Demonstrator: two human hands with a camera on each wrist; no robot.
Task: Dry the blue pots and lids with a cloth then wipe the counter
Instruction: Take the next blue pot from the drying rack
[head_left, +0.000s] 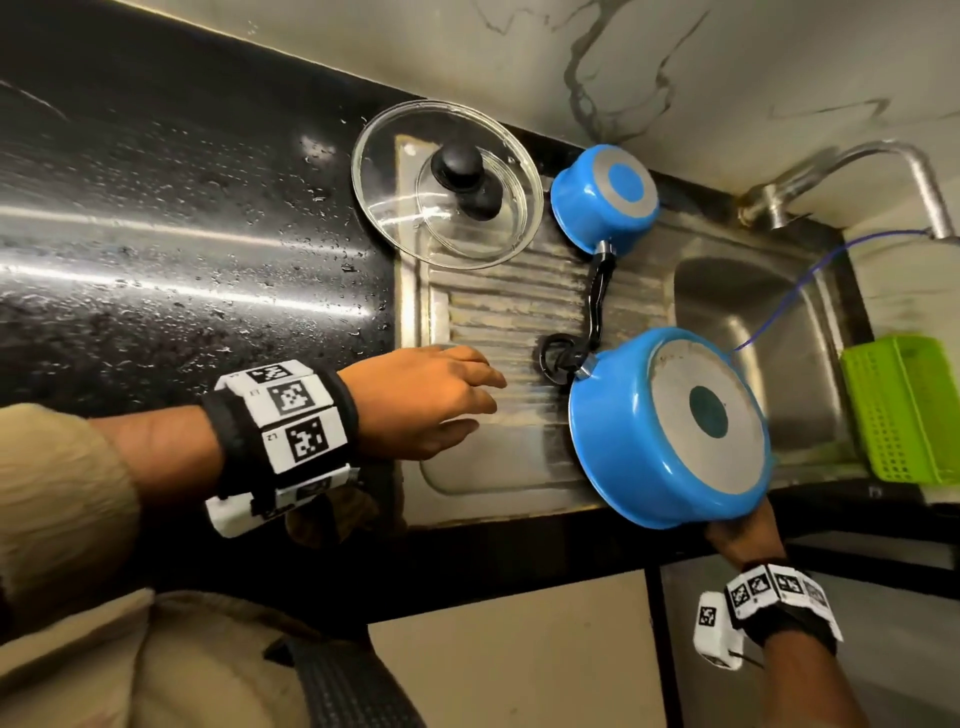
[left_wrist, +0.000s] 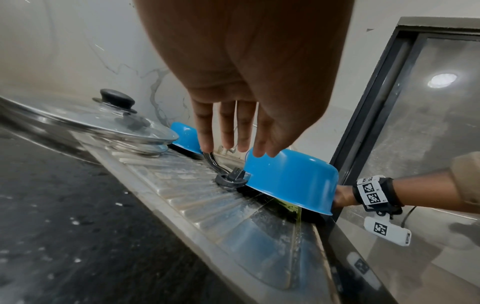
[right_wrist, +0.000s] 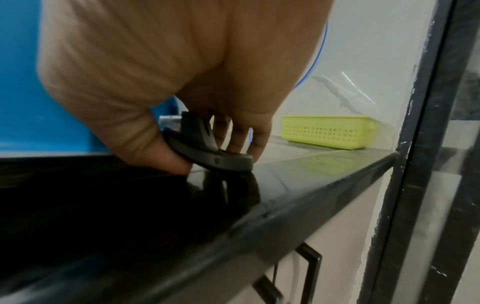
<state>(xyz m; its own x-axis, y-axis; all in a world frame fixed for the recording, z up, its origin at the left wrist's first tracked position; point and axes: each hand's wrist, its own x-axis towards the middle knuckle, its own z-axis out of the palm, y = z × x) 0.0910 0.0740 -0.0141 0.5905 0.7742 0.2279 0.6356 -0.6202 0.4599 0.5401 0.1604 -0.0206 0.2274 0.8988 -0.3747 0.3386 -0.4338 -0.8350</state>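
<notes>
Your right hand (head_left: 744, 538) grips the near handle (right_wrist: 207, 152) of the big blue pot (head_left: 670, 426), tipping it upside down over the draining board (head_left: 493, 312), likely so water runs off. Your left hand (head_left: 423, 400) hovers beside it, fingers straight and spread, holding nothing. A small blue pot (head_left: 605, 197) and glass lids (head_left: 447, 184) sit behind, by the wet counter (head_left: 182, 234). No cloth is clearly visible.

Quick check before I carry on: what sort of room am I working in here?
Most likely a home kitchen. A stainless steel sink with a ribbed drainboard is set into a wet black stone counter, a tap stands by the marbled wall, and cabinet doors sit below.
</notes>
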